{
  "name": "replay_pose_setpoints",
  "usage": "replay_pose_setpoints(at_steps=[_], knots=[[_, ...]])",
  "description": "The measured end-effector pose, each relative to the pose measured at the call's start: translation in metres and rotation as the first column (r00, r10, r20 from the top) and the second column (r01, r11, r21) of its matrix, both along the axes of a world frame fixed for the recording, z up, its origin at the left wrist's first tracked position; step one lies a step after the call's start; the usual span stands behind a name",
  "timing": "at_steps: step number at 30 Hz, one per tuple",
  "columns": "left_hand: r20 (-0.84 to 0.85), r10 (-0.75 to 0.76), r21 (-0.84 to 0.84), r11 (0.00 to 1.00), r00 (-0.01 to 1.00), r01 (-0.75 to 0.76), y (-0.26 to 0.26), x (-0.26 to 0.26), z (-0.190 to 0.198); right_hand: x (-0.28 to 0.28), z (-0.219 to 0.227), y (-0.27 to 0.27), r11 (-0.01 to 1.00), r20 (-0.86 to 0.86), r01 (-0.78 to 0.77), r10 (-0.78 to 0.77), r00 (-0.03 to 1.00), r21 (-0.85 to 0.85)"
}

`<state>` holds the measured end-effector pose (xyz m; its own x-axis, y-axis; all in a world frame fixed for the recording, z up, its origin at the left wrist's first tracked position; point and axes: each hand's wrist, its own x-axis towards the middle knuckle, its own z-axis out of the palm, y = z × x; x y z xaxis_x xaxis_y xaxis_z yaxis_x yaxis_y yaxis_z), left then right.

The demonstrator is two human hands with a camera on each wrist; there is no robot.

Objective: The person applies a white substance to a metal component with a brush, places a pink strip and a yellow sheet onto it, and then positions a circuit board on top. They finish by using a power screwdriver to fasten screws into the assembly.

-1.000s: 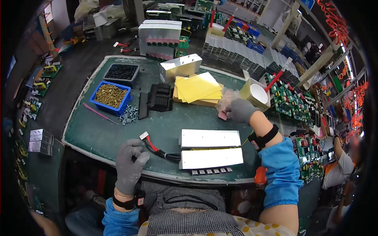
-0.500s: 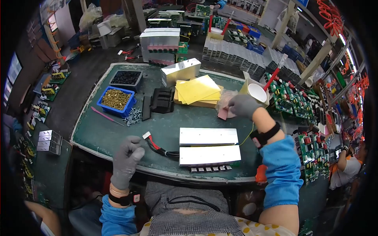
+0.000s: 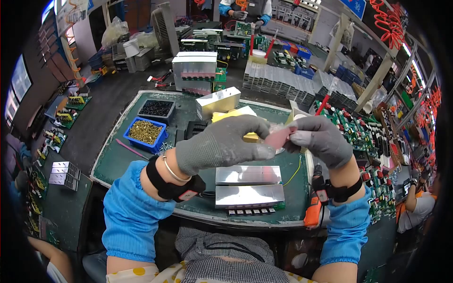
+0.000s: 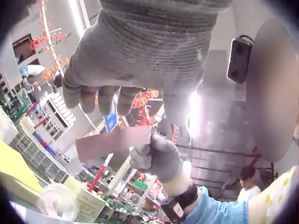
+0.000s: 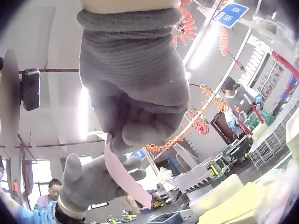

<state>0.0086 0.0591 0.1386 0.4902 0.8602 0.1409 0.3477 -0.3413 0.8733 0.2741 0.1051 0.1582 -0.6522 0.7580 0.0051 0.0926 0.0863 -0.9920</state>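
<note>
A thin pink strip is up above the workbench, its end pinched by my gloved right hand. My gloved left hand reaches in from the other side, thumb and fingers apart around the strip's free end. In the left wrist view the pink strip stretches flat below the left fingers; in the right wrist view the strip curves down from the right fingertips. Below the hands lie two silver metal bars side by side, with a row of small tabs along the near edge.
A blue bin of brass-coloured fasteners and a black bin stand at the left. Yellow sheets, partly hidden by the left hand, and a metal block lie behind. An orange power tool is at the right edge.
My left hand has risen from the bench's front edge to the strip. The right hand has brought the pink strip up and toward the middle from beside the plastic bag.
</note>
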Motion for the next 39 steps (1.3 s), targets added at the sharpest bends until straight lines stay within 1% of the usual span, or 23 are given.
replay_pose_setpoints(at_steps=[1, 2, 3, 5, 6, 7, 9, 12, 14, 15, 16, 19, 20, 21, 23, 24, 26, 27, 30, 33, 36, 39], knots=[[0.003, -0.076, -0.147, 0.986, 0.997, 0.075, 0.004, 0.001, -0.001, 0.003, -0.007, 0.003, 0.999, -0.053, -0.024, 0.022, 0.998, -0.035], [0.136, -0.081, -0.174, 0.979, 0.987, 0.104, 0.002, 0.002, -0.004, 0.005, -0.015, 0.006, 0.996, -0.108, -0.05, 0.042, 0.993, -0.071], [0.142, -0.072, -0.232, 0.967, 0.987, 0.104, 0.001, 0.003, -0.006, 0.007, -0.021, 0.006, 0.991, -0.162, -0.078, 0.06, 0.985, -0.107], [0.152, -0.053, -0.345, 0.933, 0.987, 0.103, -0.001, 0.001, -0.011, 0.004, -0.025, 0.004, 0.988, -0.167, -0.082, 0.06, 0.984, -0.129], [0.23, -0.049, -0.388, 0.912, 0.972, 0.137, 0.002, -0.003, -0.021, 0.003, -0.027, 0.005, 0.986, -0.161, -0.092, 0.07, 0.984, -0.137], [0.346, -0.03, -0.441, 0.877, 0.938, 0.191, 0.003, -0.002, -0.027, 0.002, -0.029, 0.006, 0.985, -0.155, -0.102, 0.08, 0.985, -0.142], [0.554, 0.032, -0.516, 0.798, 0.832, 0.312, 0.001, 0.0, -0.031, -0.001, -0.035, 0.008, 0.979, -0.191, -0.112, 0.079, 0.979, -0.172], [0.603, 0.118, -0.577, 0.748, 0.789, 0.329, -0.008, 0.003, -0.017, -0.004, -0.041, 0.011, 0.967, -0.204, -0.126, 0.081, 0.976, -0.22], [0.387, 0.005, -0.517, 0.829, 0.922, 0.212, 0.0, 0.003, -0.017, -0.003, -0.044, 0.011, 0.958, -0.209, -0.144, 0.092, 0.974, -0.247], [0.262, -0.039, -0.474, 0.865, 0.964, 0.164, 0.004, 0.002, -0.018, -0.002, -0.045, 0.009, 0.953, -0.217, -0.158, 0.102, 0.971, -0.257], [0.227, -0.031, -0.456, 0.88, 0.973, 0.134, 0.005, 0.003, -0.019, -0.001, -0.047, 0.008, 0.948, -0.226, -0.172, 0.111, 0.968, -0.269], [0.116, -0.003, -0.407, 0.912, 0.993, 0.051, 0.006, 0.004, -0.022, -0.001, -0.044, 0.005, 0.943, -0.268, -0.249, 0.186, 0.945, -0.223], [0.071, 0.004, -0.397, 0.918, 0.997, 0.024, 0.007, 0.007, -0.021, -0.003, -0.042, 0.002, 0.969, -0.17, -0.16, 0.128, 0.977, -0.19], [0.025, 0.013, -0.384, 0.923, 1.0, -0.002, 0.007, 0.009, -0.02, -0.006, -0.04, 0.001, 0.978, -0.088, -0.143, 0.131, 0.987, -0.151], [-0.003, 0.016, -0.374, 0.927, 1.0, -0.016, 0.004, 0.011, -0.014, -0.012, -0.036, 0.002, 0.991, 0.077, -0.118, 0.123, 0.989, -0.065], [-0.015, 0.018, -0.371, 0.929, 1.0, -0.022, 0.002, 0.011, -0.013, -0.013, -0.035, 0.003, 0.994, 0.113, -0.101, 0.104, 0.988, -0.033], [-0.09, 0.03, -0.251, 0.967, 0.995, -0.052, 0.004, 0.003, -0.018, -0.014, -0.035, 0.005, 0.997, 0.186, -0.069, 0.063, 0.98, 0.026], [-0.127, 0.038, -0.191, 0.98, 0.991, -0.062, 0.005, -0.002, -0.021, -0.013, -0.036, 0.007, 0.998, 0.176, -0.048, 0.043, 0.984, 0.03], [-0.185, 0.107, -0.239, 0.959, 0.977, -0.151, 0.004, -0.018, -0.017, -0.002, -0.042, 0.017, 1.0, 0.17, -0.009, 0.004, 0.986, 0.03], [-0.121, 0.118, -0.247, 0.958, 0.986, -0.145, 0.01, -0.031, -0.037, -0.002, -0.053, 0.024, 0.998, 0.201, -0.054, 0.044, 0.979, 0.043], [-0.133, 0.144, -0.238, 0.956, 0.981, -0.172, 0.012, -0.034, -0.047, -0.007, -0.06, 0.033, 0.976, 0.352, -0.107, 0.034, 0.935, 0.189], [-0.295, 0.158, -0.119, 0.972, 0.942, -0.2, 0.02, -0.034, -0.062, -0.014, -0.059, 0.036, 0.937, 0.574, -0.183, -0.023, 0.818, 0.297]])
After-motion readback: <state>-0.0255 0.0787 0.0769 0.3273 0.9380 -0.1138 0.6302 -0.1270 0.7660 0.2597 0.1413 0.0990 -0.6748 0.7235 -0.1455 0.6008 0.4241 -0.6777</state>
